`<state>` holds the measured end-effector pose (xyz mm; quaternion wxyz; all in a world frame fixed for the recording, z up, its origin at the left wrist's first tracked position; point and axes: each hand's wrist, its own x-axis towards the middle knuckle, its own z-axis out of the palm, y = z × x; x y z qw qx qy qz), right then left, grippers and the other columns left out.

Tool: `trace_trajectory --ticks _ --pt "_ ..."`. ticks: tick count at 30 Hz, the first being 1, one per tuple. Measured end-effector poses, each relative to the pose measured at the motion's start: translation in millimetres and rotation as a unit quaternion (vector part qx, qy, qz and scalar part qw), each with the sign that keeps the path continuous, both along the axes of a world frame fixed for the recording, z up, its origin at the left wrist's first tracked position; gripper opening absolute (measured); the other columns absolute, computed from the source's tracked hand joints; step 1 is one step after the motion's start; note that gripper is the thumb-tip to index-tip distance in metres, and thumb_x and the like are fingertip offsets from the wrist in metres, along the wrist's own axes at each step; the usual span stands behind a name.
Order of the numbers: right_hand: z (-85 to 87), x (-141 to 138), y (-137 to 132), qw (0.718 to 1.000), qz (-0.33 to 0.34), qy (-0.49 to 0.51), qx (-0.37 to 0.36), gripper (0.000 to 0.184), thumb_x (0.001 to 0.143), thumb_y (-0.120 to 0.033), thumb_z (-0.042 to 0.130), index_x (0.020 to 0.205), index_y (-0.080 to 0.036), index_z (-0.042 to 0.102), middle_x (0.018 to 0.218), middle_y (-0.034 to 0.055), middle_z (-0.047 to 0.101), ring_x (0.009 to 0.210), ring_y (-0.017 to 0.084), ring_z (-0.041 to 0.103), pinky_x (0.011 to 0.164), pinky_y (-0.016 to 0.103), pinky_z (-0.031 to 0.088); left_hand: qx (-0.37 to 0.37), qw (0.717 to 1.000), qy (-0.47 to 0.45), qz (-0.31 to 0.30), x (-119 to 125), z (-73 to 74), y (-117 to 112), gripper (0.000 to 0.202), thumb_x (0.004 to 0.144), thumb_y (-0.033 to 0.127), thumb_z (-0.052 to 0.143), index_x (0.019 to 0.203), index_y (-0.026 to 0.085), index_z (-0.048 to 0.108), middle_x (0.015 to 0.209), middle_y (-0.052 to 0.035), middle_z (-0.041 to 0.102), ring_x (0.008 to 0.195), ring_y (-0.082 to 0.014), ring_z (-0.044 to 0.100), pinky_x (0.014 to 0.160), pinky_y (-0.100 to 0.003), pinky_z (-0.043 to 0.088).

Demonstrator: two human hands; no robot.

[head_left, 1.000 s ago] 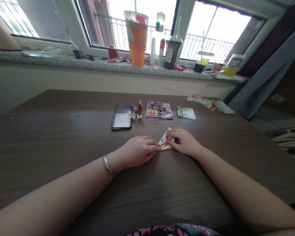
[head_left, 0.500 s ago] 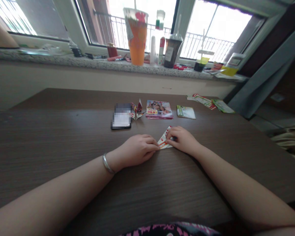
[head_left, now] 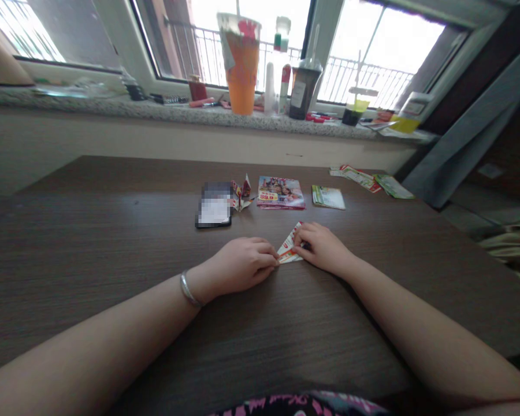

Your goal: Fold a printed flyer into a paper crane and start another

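A folded piece of printed paper, white with red and orange markings, lies on the table between my hands. My left hand, with a silver bangle at its wrist, pinches the paper's pointed left corner. On the right part of the paper rest the curled fingers of my right hand, which cover some of it. Beyond my hands stands a folded paper crane, touching or very near a dark-edged phone whose screen is blurred.
A stack of colourful printed sheets and a smaller pile of green-white papers lie behind my hands. More paper strips are at the back right. On the windowsill stand an orange cup and a dark drink cup.
My left fingertips have shifted very slightly left at the paper's corner. Otherwise both hands and the things on the table look the same.
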<state>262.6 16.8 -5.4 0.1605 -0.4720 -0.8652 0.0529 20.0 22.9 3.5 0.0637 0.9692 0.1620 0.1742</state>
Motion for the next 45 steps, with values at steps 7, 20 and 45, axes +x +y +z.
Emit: trace_trajectory --ticks 7,20,45 --pt "8.1 4 -7 0.996 -0.046 -0.073 0.018 0.012 0.084 -0.027 0.058 0.074 -0.02 0.059 0.088 0.0052 0.063 0.084 0.021 0.056 0.077 0.033 0.039 0.029 0.999 0.026 -0.005 0 -1.7 1 0.03 0.09 0.019 0.049 0.116 0.019 0.065 0.115 -0.0036 0.068 0.103 -0.0215 0.061 0.091 -0.036 0.051" --pt "10.7 -23 -24 0.992 -0.04 -0.112 0.05 0.02 0.092 -0.033 0.047 0.085 -0.019 0.06 0.088 0.0074 0.062 0.085 0.021 0.057 0.077 0.033 0.038 0.009 1.0 0.011 -0.002 0 -1.2 4 0.032 0.087 0.019 0.054 0.118 0.019 0.063 0.115 -0.0066 0.067 0.106 -0.0216 0.059 0.094 -0.036 0.049" --pt "2.4 -20 -12 0.997 -0.056 -0.043 -0.024 0.013 0.087 -0.027 0.056 0.078 -0.018 0.059 0.085 0.0048 0.062 0.081 0.017 0.056 0.074 0.028 0.038 0.085 0.994 0.063 0.01 2 -0.2 0 0.021 0.092 0.02 0.047 0.103 0.016 0.065 0.1 -0.0079 0.068 0.095 -0.021 0.062 0.083 -0.034 0.052"
